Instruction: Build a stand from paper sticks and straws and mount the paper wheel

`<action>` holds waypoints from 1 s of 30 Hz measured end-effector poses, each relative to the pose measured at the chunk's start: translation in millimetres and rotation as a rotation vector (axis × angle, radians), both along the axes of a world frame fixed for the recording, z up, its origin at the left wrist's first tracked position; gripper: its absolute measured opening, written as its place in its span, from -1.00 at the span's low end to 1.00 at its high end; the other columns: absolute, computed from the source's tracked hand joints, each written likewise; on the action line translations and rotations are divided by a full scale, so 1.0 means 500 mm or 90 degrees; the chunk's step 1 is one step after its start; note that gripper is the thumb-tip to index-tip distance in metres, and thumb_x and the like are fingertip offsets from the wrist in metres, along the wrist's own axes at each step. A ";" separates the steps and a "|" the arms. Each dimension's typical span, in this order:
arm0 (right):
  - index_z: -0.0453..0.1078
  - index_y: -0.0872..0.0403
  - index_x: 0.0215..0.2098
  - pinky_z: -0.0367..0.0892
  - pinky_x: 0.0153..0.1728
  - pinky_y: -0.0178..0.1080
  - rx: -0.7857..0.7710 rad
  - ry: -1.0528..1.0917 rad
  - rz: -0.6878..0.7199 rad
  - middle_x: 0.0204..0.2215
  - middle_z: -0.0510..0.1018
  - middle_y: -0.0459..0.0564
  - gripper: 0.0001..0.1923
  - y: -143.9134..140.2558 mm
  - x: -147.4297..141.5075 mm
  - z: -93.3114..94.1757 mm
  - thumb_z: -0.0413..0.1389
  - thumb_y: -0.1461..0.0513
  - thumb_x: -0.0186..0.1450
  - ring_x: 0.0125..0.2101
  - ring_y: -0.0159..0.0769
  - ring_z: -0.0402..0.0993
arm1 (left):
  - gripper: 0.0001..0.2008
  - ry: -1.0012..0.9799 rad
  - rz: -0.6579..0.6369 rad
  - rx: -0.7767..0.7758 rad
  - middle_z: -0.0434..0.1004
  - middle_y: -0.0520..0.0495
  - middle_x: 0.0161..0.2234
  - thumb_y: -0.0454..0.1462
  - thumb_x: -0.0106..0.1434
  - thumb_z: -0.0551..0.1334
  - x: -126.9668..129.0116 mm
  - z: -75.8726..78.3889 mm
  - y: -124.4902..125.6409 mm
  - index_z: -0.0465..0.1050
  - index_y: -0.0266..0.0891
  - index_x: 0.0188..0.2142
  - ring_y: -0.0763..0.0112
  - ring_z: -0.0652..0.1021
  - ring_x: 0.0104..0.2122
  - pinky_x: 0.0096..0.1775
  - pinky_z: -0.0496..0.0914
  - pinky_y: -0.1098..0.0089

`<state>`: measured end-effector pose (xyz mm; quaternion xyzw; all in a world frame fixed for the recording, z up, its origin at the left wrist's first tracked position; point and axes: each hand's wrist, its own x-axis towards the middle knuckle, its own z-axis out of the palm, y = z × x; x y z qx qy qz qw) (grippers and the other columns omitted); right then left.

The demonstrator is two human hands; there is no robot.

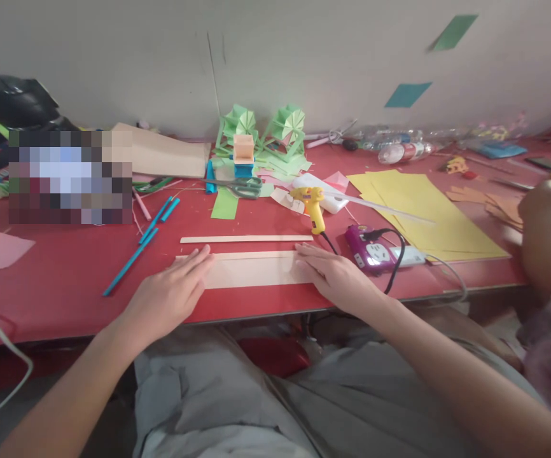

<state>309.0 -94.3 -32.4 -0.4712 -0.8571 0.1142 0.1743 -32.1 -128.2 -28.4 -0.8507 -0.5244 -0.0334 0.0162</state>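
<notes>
A cream paper strip point(256, 270) lies flat near the table's front edge, with a narrow fold or layer along its far side. My left hand point(175, 289) rests flat on its left end, fingers stretched out. On the right end lies my right hand point(335, 277), its fingers also extended and pressing down. Just beyond them is a thin cream strip point(247, 239), apart from both hands. A yellow glue gun point(312, 207) sits past my right hand, its cord running toward a purple power strip point(371, 248).
Scissors point(240, 186) and green folded-paper models point(287, 130) stand toward the wall. Blue paper sticks point(130, 262) lie at left, yellow sheets point(428, 213) at right. Plastic bottles point(406, 151) are at the back. Another person's hand point(550, 203) is at the right edge.
</notes>
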 end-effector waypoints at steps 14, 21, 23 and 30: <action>0.40 0.10 -0.32 0.27 -0.21 -0.26 -0.131 -0.057 0.069 -0.29 0.52 0.02 -0.89 0.106 -0.032 0.058 0.07 0.39 0.30 -0.27 -0.27 0.42 | -0.69 -0.026 -0.088 -0.121 0.59 -0.12 -0.09 -0.24 0.40 0.03 -0.002 0.067 0.136 0.50 -0.16 -0.01 0.24 0.60 -0.15 -0.22 0.42 0.31; 0.44 0.10 -0.26 0.15 -0.40 -0.29 -0.052 -0.246 0.044 -0.26 0.58 0.01 -0.79 0.085 -0.046 0.087 0.00 0.44 0.33 -0.28 -0.28 0.45 | -0.69 0.027 -0.145 -0.072 0.57 -0.10 -0.21 -0.34 0.36 0.03 0.000 0.074 0.127 0.55 -0.17 -0.14 0.28 0.59 -0.26 -0.29 0.38 0.33; 0.45 0.11 -0.25 0.13 -0.41 -0.27 -0.007 -0.296 0.030 -0.26 0.58 0.03 -0.77 0.068 -0.054 0.087 0.00 0.46 0.33 -0.27 -0.26 0.46 | -0.70 0.074 -0.145 -0.011 0.54 -0.12 -0.25 -0.41 0.33 0.03 0.013 0.071 0.108 0.54 -0.20 -0.20 0.26 0.58 -0.31 -0.35 0.36 0.32; 0.46 0.10 -0.23 0.04 -0.51 -0.22 0.103 -0.330 -0.038 -0.27 0.56 0.05 -0.76 0.019 -0.067 0.051 0.01 0.46 0.33 -0.25 -0.20 0.45 | -0.69 0.176 -0.065 0.060 0.51 -0.14 -0.29 -0.54 0.23 0.04 0.049 0.062 0.052 0.50 -0.25 -0.26 0.17 0.59 -0.34 -0.44 0.37 0.29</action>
